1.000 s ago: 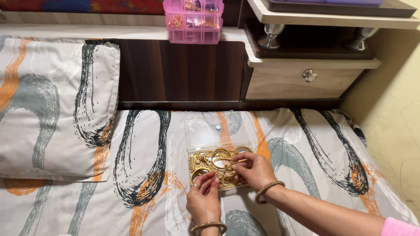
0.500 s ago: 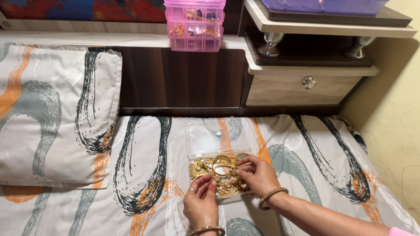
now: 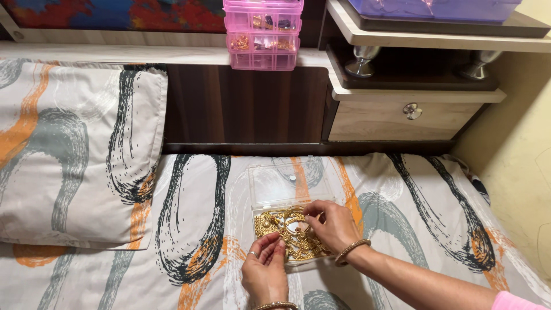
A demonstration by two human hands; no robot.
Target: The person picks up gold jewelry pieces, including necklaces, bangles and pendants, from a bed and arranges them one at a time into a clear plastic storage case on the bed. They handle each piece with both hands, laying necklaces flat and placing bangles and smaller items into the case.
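Note:
A clear plastic box (image 3: 259, 227) lies open on the bed, its transparent lid (image 3: 287, 182) folded back toward the headboard. Gold jewellery (image 3: 290, 234) fills the box. My left hand (image 3: 264, 270) rests at the box's near edge, fingertips pinching or touching a gold piece at the lower left. My right hand (image 3: 332, 225) comes in from the right, fingers curled over the jewellery and holding a gold piece. Both wrists wear gold bangles.
The bed sheet (image 3: 189, 229) has grey, black and orange swirls, with a matching pillow (image 3: 74, 155) at left. A pink stacked drawer box (image 3: 264, 34) stands on the headboard ledge. A wooden side unit with a drawer (image 3: 410, 112) sits at the right, beside a yellow wall.
Both hands have shifted slightly over the jewellery in the box; the view has tilted a little upward. The box has stayed where it was.

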